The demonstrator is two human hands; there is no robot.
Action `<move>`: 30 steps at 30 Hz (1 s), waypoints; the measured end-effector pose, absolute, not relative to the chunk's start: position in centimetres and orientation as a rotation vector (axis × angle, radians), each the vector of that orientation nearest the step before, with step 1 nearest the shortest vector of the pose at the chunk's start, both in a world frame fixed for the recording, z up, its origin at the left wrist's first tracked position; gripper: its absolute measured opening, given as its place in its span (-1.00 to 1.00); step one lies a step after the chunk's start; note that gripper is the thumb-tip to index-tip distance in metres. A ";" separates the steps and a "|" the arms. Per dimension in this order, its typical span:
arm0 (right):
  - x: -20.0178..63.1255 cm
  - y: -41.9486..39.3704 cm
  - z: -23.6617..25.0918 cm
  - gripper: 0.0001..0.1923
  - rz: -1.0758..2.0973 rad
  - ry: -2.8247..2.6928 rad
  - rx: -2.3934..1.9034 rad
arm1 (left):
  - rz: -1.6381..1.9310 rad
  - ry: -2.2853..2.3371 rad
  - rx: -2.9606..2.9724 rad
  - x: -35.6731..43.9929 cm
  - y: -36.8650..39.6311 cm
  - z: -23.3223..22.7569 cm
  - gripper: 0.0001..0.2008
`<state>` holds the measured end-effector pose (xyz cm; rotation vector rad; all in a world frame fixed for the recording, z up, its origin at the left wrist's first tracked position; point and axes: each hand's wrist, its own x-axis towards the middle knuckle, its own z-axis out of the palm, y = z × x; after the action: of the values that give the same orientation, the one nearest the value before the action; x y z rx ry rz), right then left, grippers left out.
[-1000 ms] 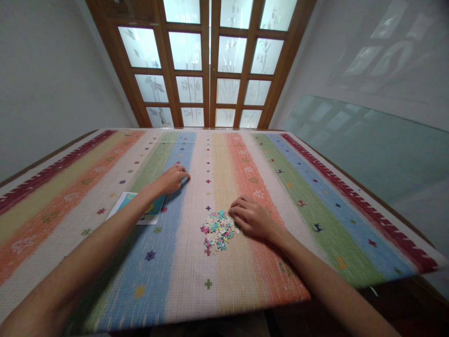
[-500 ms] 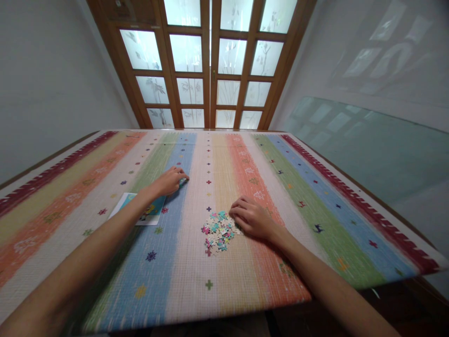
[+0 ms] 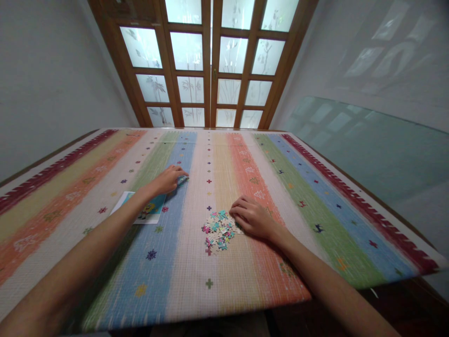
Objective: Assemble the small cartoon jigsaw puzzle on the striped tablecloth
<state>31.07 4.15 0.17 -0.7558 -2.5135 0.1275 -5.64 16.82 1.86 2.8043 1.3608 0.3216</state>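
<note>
Most of the view is a large table covered by a striped cloth [image 3: 266,187] in many colours. On its left part lies a picture card [image 3: 149,210], flat, partly under the left forearm. Near the middle sits a small heap of puzzle pieces [image 3: 218,230]. The right hand [image 3: 253,217] rests just beside the heap, fingers curled and touching its edge; I cannot tell if it pinches a piece. The left hand [image 3: 167,180] reaches further out, fingertips pressed down on something small and flat on the cloth, hidden under them. I judge the pieces very light, thin and stiff, easy to scatter, best taken one by one at the edges.
</note>
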 end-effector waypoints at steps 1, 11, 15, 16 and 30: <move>31.1 4.2 0.2 -0.74 0.129 -2.514 -0.756 | 0.326 1.363 2.804 -5.7 16.8 2.0 -0.48; 31.0 4.1 0.4 -0.73 0.113 -2.508 -0.751 | 0.526 1.121 2.694 -2.0 11.2 3.7 -0.76; 31.0 4.1 0.2 -0.74 0.128 -2.510 -0.752 | 0.406 0.880 2.560 0.3 7.5 3.9 -0.79; 31.0 4.1 0.2 -0.74 0.129 -2.510 -0.753 | 0.384 0.830 2.534 0.7 6.7 3.9 -0.80; 31.0 4.3 0.1 -0.75 0.114 -2.509 -0.727 | 0.294 0.749 2.563 2.2 5.6 3.1 -0.78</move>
<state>30.96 4.27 0.06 -0.7272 -2.5089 0.1136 2.21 5.59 3.13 2.5632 0.7488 0.2941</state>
